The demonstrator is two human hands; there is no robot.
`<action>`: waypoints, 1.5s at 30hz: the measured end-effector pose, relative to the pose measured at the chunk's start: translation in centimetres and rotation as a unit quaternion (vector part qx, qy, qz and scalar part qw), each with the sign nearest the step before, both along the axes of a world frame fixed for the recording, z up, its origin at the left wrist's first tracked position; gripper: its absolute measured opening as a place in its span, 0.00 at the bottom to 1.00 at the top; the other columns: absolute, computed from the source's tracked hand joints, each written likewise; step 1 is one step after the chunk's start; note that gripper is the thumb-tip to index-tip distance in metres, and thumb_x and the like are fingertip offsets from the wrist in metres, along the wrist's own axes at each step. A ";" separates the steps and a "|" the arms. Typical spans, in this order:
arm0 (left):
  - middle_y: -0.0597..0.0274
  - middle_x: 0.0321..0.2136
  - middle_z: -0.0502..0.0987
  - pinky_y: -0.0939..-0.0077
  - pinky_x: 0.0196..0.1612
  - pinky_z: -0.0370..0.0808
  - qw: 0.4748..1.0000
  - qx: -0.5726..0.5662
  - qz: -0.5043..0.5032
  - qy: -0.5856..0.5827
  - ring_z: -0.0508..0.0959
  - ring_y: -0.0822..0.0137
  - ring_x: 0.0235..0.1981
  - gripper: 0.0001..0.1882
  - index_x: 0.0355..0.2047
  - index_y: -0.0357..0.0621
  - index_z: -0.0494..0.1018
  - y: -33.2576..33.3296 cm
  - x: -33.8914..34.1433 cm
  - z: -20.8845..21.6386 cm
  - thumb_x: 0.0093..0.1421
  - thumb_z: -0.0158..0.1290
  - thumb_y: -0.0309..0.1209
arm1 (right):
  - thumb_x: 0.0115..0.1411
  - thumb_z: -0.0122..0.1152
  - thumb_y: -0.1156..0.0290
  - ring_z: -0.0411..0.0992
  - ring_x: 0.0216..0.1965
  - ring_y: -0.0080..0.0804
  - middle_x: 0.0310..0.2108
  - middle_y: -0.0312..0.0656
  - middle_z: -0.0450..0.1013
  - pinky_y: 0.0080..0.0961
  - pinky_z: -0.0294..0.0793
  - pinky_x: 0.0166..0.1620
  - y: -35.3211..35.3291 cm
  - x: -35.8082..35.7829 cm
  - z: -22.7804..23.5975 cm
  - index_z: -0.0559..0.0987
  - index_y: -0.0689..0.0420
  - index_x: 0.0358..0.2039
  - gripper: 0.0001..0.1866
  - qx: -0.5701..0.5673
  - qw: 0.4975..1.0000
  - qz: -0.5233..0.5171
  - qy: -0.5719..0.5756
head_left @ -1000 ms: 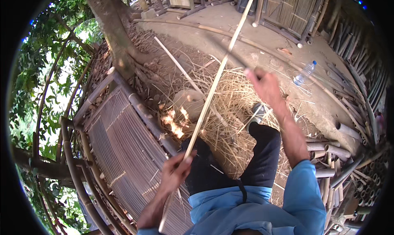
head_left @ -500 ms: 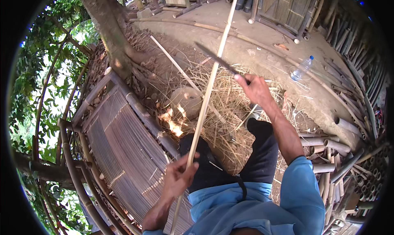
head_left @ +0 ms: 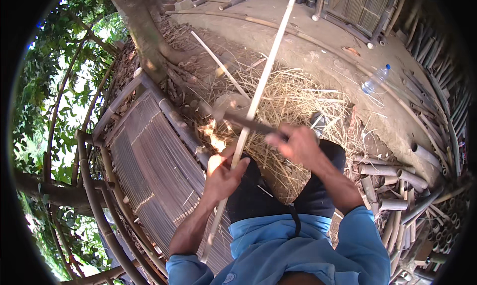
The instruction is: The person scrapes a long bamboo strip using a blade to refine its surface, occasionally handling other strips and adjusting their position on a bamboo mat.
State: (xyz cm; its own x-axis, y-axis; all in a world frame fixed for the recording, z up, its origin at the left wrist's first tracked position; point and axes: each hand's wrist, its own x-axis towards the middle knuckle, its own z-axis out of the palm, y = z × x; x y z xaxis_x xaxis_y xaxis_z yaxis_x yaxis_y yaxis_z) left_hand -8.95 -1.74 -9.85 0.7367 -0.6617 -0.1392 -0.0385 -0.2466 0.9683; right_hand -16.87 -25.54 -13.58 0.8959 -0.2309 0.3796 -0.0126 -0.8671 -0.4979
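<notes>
A long, pale bamboo strip [head_left: 267, 76] slants up from beside my lap toward the top of the view. My left hand [head_left: 222, 178] is closed around its lower part, over my left thigh. In my right hand [head_left: 296, 144] is the handle of a long dark knife [head_left: 251, 123]. The blade lies across the strip, a short way above my left hand, and its tip is blurred. Whether the edge bites into the strip I cannot tell.
Bamboo shavings [head_left: 293, 101] cover the ground before my knees, around a stump [head_left: 232, 103]. A slatted bamboo bench [head_left: 154, 155] stands at my left, near a tree [head_left: 139, 31]. Cut bamboo tubes [head_left: 392, 178] are piled at right. A plastic bottle [head_left: 376, 80] lies beyond them.
My right hand has brought the knife down and nearer, along the strip toward my left hand. My left hand has risen slightly with the strip. The view has shifted a little.
</notes>
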 end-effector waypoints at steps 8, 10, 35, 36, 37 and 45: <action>0.74 0.17 0.70 0.82 0.13 0.56 0.992 -0.055 0.048 0.101 0.63 0.83 0.11 0.18 0.56 0.36 0.72 0.5 -1.8 -0.5 0.66 0.56 0.22 | 0.59 0.61 0.35 0.75 0.16 0.47 0.13 0.45 0.72 0.44 0.75 0.22 -1.0 0.0 2.4 0.78 0.58 0.23 0.34 0.002 0.999 0.027 0.044; 0.74 0.19 0.71 0.83 0.16 0.57 0.995 -0.020 0.055 0.086 0.65 0.83 0.14 0.19 0.55 0.36 0.73 1.5 -2.1 0.6 0.64 0.58 0.22 | 0.60 0.59 0.33 0.76 0.16 0.44 0.13 0.44 0.73 0.43 0.76 0.23 -1.9 0.7 1.9 0.79 0.58 0.24 0.35 -0.043 0.997 0.058 0.012; 0.79 0.12 0.61 0.81 0.12 0.53 0.979 -0.039 0.028 0.198 0.59 0.83 0.09 0.24 0.65 0.42 0.67 1.8 0.2 -1.7 0.68 0.51 0.25 | 0.62 0.65 0.44 0.74 0.17 0.44 0.13 0.48 0.70 0.42 0.74 0.23 4.5 -0.5 1.1 0.79 0.61 0.26 0.28 0.024 0.991 0.098 0.084; 0.79 0.12 0.61 0.81 0.12 0.53 0.983 -0.040 0.023 0.179 0.59 0.83 0.09 0.24 0.64 0.42 0.67 1.6 0.0 -1.8 0.68 0.51 0.25 | 0.62 0.64 0.44 0.74 0.16 0.44 0.13 0.49 0.70 0.41 0.74 0.23 3.3 -0.3 1.0 0.79 0.61 0.26 0.28 0.051 0.992 0.062 0.093; 0.79 0.12 0.61 0.81 0.12 0.53 0.986 -0.039 0.018 0.160 0.59 0.83 0.09 0.23 0.64 0.42 0.68 1.6 0.0 -1.9 0.68 0.51 0.25 | 0.63 0.63 0.45 0.74 0.16 0.44 0.13 0.49 0.70 0.41 0.74 0.22 1.3 0.5 0.5 0.79 0.61 0.25 0.27 0.081 0.991 0.026 0.101; 0.78 0.15 0.65 0.81 0.16 0.52 0.997 0.028 0.025 0.060 0.61 0.85 0.14 0.20 0.58 0.37 0.73 5.1 -2.1 -2.3 0.66 0.51 0.24 | 0.61 0.60 0.36 0.74 0.16 0.48 0.11 0.51 0.70 0.44 0.75 0.23 -0.3 0.8 0.2 0.81 0.61 0.27 0.33 0.031 0.992 0.056 0.106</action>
